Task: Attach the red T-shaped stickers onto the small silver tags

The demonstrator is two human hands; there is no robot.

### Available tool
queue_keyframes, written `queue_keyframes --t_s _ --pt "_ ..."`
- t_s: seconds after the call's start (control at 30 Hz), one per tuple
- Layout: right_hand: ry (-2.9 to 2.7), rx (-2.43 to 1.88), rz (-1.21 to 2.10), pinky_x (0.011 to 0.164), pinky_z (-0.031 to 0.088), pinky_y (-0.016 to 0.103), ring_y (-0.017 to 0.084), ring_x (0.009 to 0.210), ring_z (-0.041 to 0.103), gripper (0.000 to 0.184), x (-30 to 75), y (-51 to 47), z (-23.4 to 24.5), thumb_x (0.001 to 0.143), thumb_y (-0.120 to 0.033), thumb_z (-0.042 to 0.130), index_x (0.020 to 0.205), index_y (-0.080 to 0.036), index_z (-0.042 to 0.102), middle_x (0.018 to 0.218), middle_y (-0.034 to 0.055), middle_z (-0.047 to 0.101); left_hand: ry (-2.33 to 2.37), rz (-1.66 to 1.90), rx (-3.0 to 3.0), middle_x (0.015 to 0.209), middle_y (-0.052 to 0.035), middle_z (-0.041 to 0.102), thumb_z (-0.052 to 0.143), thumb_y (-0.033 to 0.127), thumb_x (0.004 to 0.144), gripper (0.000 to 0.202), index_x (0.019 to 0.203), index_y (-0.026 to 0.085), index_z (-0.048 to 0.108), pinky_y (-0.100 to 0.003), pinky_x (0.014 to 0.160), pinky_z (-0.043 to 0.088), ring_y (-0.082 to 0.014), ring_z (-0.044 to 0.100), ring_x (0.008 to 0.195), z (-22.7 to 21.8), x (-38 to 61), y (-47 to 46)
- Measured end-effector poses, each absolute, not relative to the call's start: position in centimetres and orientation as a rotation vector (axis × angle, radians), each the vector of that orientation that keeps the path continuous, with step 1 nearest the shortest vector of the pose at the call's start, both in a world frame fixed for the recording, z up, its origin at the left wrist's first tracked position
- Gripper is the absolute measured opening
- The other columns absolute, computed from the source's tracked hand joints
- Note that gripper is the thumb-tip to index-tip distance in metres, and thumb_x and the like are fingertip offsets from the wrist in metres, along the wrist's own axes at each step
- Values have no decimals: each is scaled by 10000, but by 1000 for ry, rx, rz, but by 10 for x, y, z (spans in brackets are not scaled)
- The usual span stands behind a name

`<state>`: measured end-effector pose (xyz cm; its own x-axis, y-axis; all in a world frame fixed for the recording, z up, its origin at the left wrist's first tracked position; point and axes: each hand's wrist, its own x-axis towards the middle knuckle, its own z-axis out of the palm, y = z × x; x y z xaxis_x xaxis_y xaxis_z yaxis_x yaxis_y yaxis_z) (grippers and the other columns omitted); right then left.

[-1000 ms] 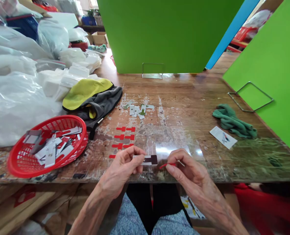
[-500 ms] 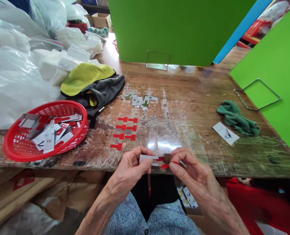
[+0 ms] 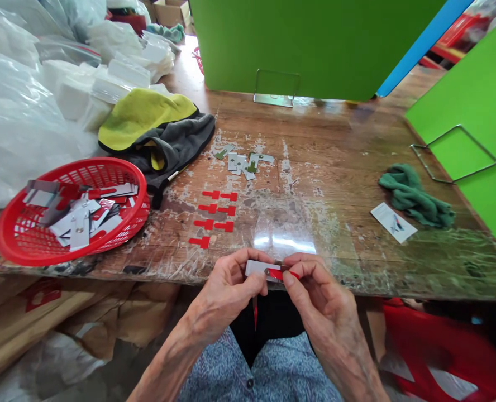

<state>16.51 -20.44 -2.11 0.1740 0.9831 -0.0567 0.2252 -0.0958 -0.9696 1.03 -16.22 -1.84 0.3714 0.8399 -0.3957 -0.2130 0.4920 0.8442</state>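
At the table's front edge, my left hand (image 3: 240,279) pinches a small flat white piece (image 3: 256,269) with a round metal snap near its right end. My right hand (image 3: 315,282) is closed on a red tab (image 3: 278,274) that meets the snap end of the white piece; the fingertips partly hide where they join. Beyond my hands, several red T-shaped tabs (image 3: 205,225) lie in two columns. Farther back is a small pile of white and green snap pieces (image 3: 240,163). A red basket (image 3: 124,243) at left holds many white and red pieces.
A yellow and grey cloth (image 3: 147,120) lies behind the basket, beside white plastic bags (image 3: 22,123). At right are a green cloth (image 3: 415,195) and a printed card (image 3: 394,222). Green panels (image 3: 315,50) with wire stands (image 3: 453,153) border the table.
My right hand has moved left, closer to my left hand. The red tab, earlier apart from the white piece's snap end, now lies over it. The camera view has shifted slightly.
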Motion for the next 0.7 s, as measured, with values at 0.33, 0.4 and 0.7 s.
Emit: queue_keyframes --t_s 0.33,0.4,0.7 --pt "-1217 -1526 996 789 475 324 186 926 608 139 159 -205 -19 907 -312 619 788 -240 616 1007 27 593 959 766 760 625 38 621 703 225 755 181 927 171 696 -221 583 393 -87 521 578 -20 8 -165" --pt "-1220 -1516 1006 810 476 335 189 936 608 131 159 -205 -19 910 -302 615 795 -241 611 1004 25 590 956 766 760 622 41 618 696 218 759 175 927 170 695 -214 578 386 -81 515 573 -20 8 -165" --pt "-1236 -1520 1015 830 475 346 188 949 600 135 157 -203 -20 927 -297 602 803 -243 601 1002 23 582 949 774 756 599 54 602 670 183 757 154 908 166 698 -200 566 367 -68 499 561 -19 8 -164"
